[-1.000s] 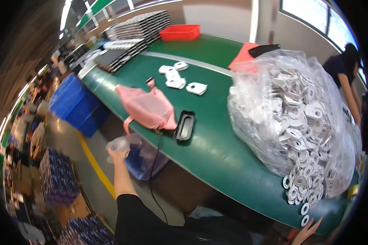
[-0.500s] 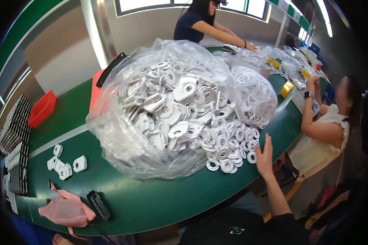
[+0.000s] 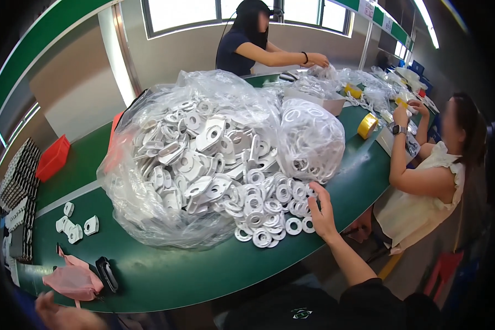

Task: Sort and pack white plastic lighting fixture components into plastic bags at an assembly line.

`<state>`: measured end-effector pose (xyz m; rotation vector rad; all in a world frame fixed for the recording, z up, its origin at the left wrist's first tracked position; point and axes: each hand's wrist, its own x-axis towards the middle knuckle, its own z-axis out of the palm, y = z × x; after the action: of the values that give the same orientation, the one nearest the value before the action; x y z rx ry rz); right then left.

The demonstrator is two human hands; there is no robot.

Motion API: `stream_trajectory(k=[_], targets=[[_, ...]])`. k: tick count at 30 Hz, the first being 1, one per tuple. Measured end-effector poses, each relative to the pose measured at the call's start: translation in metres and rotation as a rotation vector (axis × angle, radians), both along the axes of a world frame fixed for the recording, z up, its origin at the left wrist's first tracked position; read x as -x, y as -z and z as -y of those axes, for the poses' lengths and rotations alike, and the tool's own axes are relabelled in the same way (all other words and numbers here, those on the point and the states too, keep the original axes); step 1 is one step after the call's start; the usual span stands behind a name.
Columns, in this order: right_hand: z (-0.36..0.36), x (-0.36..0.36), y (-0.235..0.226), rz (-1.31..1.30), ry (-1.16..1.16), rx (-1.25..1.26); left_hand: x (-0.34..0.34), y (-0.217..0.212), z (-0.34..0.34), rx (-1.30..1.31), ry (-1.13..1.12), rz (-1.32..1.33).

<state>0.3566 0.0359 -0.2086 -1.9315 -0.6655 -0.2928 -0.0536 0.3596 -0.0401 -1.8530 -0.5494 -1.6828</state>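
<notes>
A heap of white flat rings (image 3: 261, 237) spreads over the green table in front of me. My right hand (image 3: 323, 214) is at its right edge, open, with thumb and fingers apart and nothing held; whether the fingertips touch the rings I cannot tell. Behind the rings, a large clear plastic bag (image 3: 148, 225) lies open, full of white plate-like parts (image 3: 210, 135) with round holes. Beside it stands a clear bag of white rings (image 3: 313, 137). My left hand (image 3: 66, 318) is low at the left, blurred, near a pink mesh pouch (image 3: 74, 281); its fingers are unclear.
Several loose white parts (image 3: 71, 228) lie left, above a black case (image 3: 106, 274). Farther left are a red bin (image 3: 53, 158) and stacked dark trays (image 3: 19, 176). Yellow tape (image 3: 367, 126) lies at the right. Two people work nearby, one across the table (image 3: 253, 49), one right (image 3: 429, 170).
The view has shifted, so the heap and bags sit farther left. My right hand stays beside the rings, its fingers more bent. More of my left hand shows at the lower left.
</notes>
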Motion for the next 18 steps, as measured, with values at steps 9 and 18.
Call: stream_trajectory(k=[9,18], targets=[[0.017,-0.106,-0.047,0.796,0.201,0.064,-0.224,0.081,0.118,0.621,0.967,-0.691],[0.05,-0.206,-0.072,0.18,0.016,0.215,-0.434,0.13,0.179,0.795,0.958,-0.762]])
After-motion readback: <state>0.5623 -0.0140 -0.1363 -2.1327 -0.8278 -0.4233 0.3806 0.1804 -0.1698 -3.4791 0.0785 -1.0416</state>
